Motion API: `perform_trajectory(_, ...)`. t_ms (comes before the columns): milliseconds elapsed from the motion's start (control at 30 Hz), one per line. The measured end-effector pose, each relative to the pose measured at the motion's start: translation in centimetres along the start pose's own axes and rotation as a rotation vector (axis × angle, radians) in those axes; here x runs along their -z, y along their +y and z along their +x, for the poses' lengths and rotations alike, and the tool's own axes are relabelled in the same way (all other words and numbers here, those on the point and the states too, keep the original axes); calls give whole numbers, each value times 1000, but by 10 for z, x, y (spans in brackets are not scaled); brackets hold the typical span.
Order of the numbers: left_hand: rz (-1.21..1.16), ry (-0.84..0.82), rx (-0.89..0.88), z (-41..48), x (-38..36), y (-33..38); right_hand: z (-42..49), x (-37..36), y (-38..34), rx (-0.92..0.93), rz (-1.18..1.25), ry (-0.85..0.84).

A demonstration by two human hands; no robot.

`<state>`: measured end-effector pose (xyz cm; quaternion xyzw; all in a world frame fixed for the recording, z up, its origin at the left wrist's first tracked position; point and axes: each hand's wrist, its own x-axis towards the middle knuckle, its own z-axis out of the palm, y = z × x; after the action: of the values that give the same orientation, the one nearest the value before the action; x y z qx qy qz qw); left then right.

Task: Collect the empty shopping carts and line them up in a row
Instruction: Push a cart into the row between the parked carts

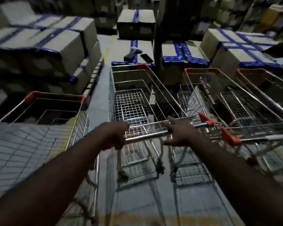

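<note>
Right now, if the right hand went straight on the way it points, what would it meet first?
Probably the wire rear panel of the middle shopping cart, just past its handle; depth is unclear.

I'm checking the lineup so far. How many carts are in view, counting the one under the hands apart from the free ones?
Cart under the left hand and right hand: 1
Free carts: 3
Total: 4
</note>
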<state>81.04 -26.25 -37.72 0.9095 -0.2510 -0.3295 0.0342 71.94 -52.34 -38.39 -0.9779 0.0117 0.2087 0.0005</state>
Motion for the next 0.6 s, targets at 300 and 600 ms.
perform_trajectory(300,162,166,129,33,-31,-10,62,2,6,-19,-26,-52)
perform_trajectory(600,220,218,59,79,25,-73,126,19,-26,-57,-16,8)
